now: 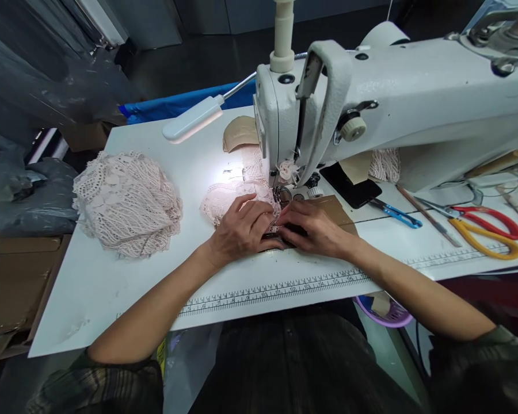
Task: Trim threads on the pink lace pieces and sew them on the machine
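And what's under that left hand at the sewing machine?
Pale pink lace runs under the left hand, showing beyond it on the white table. Whatever lies right beneath the palm is covered, so I can't tell.

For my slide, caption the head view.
Left hand and right hand on pale lace at a sewing machine, scissors at right.

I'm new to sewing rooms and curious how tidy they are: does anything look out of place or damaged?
Nothing plainly spilled or damaged stands out. One mild oddity: a black, phone-like slab lies beneath the arm of the sewing machine, partly covered by a tan piece; it doesn't look like sewing material.
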A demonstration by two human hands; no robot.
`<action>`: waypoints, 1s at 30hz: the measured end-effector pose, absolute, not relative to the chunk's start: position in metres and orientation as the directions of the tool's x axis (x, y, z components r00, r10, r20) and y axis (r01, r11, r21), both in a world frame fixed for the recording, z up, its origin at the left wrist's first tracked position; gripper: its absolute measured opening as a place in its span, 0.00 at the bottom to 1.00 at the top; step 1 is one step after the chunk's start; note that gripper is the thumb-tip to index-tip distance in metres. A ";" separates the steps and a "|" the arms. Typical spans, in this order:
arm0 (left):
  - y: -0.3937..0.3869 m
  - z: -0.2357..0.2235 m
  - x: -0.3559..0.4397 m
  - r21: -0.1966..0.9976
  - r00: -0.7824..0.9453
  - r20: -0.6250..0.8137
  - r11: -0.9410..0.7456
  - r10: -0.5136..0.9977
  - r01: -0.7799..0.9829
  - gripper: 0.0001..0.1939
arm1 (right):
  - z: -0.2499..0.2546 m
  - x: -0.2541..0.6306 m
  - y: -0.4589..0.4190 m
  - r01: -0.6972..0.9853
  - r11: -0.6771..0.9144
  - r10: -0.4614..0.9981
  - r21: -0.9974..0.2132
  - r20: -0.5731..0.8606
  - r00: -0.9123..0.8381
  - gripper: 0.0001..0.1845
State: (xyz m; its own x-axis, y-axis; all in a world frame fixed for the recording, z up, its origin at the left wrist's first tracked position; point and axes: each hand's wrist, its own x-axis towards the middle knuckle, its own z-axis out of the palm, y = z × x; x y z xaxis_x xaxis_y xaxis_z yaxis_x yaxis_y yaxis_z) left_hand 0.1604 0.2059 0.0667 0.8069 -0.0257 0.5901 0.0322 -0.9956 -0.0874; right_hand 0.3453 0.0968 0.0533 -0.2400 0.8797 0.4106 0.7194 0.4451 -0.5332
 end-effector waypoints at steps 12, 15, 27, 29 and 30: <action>0.212 0.057 0.155 0.079 0.880 0.471 -0.996 0.062 0.028 0.07 | 0.050 0.358 0.093 0.740 0.402 0.896 -0.540 0.399 -0.196 0.10; 0.211 0.059 0.157 0.146 0.865 0.492 -0.989 0.093 0.023 0.06 | 0.047 0.361 0.093 0.782 0.380 0.900 -0.494 0.392 -0.190 0.12; 0.214 0.055 0.158 0.276 0.802 0.596 -0.948 0.038 -0.159 0.05 | 0.049 0.360 0.089 0.823 0.452 0.878 -0.345 0.335 -0.342 0.17; 0.216 0.054 0.158 0.212 0.830 0.557 -0.959 -0.038 -0.187 0.04 | 0.052 0.361 0.088 0.797 0.475 0.872 -0.372 0.321 -0.370 0.17; 0.216 0.054 0.158 0.183 0.841 0.537 -0.965 -0.061 -0.186 0.04 | 0.053 0.362 0.087 0.785 0.486 0.868 -0.385 0.314 -0.384 0.18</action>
